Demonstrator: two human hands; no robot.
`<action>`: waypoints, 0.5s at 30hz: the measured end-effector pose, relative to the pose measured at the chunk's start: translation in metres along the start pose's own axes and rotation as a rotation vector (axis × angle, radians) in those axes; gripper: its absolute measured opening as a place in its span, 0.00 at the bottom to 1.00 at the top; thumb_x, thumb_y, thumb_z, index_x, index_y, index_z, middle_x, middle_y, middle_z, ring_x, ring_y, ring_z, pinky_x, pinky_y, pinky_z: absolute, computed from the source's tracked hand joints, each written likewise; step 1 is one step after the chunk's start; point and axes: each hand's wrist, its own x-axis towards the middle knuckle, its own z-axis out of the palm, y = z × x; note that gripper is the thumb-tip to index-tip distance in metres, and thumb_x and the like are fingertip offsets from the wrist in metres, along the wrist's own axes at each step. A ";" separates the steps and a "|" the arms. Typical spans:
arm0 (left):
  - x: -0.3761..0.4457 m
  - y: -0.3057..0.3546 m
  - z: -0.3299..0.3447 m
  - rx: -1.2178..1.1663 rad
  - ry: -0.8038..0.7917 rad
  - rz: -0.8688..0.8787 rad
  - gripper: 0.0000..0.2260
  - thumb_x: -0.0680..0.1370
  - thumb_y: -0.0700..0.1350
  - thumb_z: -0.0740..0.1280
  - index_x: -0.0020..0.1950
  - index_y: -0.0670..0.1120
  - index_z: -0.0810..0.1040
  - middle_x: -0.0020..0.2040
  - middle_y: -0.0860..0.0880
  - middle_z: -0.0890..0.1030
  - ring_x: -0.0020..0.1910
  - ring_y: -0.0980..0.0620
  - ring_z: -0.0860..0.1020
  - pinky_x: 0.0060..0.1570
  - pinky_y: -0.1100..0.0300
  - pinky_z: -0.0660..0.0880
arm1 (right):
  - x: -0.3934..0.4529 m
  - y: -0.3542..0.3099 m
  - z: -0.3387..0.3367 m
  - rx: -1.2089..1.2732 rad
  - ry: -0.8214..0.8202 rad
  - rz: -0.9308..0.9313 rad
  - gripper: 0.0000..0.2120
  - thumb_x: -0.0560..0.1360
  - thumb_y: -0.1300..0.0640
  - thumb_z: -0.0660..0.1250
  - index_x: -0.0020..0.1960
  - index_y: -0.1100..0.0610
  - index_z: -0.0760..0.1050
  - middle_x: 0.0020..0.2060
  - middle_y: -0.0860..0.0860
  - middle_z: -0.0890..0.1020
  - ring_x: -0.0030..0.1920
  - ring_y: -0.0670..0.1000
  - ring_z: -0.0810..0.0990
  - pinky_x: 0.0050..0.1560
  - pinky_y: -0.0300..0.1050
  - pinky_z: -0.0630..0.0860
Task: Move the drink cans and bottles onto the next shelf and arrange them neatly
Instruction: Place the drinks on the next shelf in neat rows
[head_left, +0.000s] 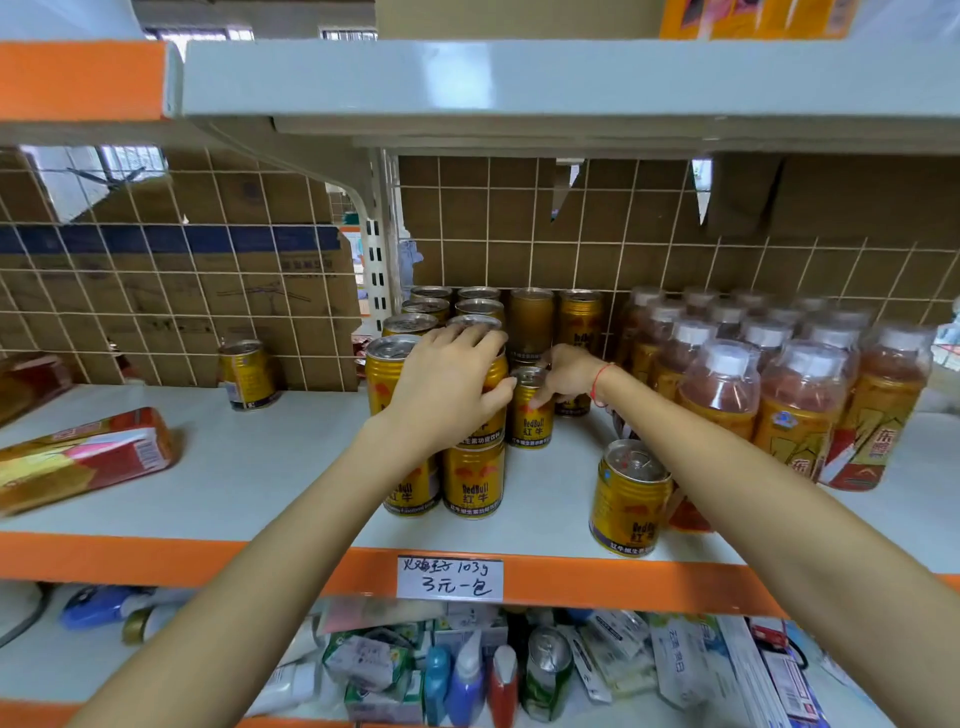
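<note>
reaching into the middle of the frame, a person's left hand curls its fingers over a stacked can while the right hand grips a single can just beside it. most cans and the bottles at right look ranked already; one can near the shelf edge and another at left remain loose.

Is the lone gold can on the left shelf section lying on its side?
No, the lone gold can stands upright on the left shelf, near the wire grid back.
</note>
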 end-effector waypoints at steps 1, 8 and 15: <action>0.000 0.000 0.000 0.000 0.002 0.000 0.23 0.80 0.56 0.58 0.73 0.49 0.65 0.72 0.48 0.68 0.72 0.48 0.64 0.70 0.55 0.59 | 0.001 -0.001 0.001 -0.006 0.019 -0.002 0.31 0.67 0.64 0.75 0.67 0.63 0.68 0.64 0.57 0.73 0.64 0.58 0.73 0.58 0.50 0.77; 0.000 0.001 -0.001 -0.003 -0.005 -0.006 0.24 0.80 0.56 0.57 0.74 0.49 0.63 0.74 0.49 0.66 0.73 0.48 0.62 0.71 0.55 0.58 | 0.008 -0.002 0.001 -0.097 0.051 -0.002 0.27 0.67 0.61 0.76 0.63 0.65 0.72 0.59 0.59 0.77 0.60 0.58 0.76 0.58 0.53 0.77; 0.000 0.001 -0.001 -0.010 -0.005 -0.013 0.23 0.80 0.56 0.57 0.74 0.49 0.63 0.73 0.49 0.67 0.73 0.48 0.62 0.70 0.55 0.57 | 0.009 -0.001 0.003 -0.193 0.104 -0.034 0.19 0.67 0.58 0.76 0.54 0.63 0.76 0.49 0.56 0.79 0.54 0.56 0.77 0.55 0.47 0.76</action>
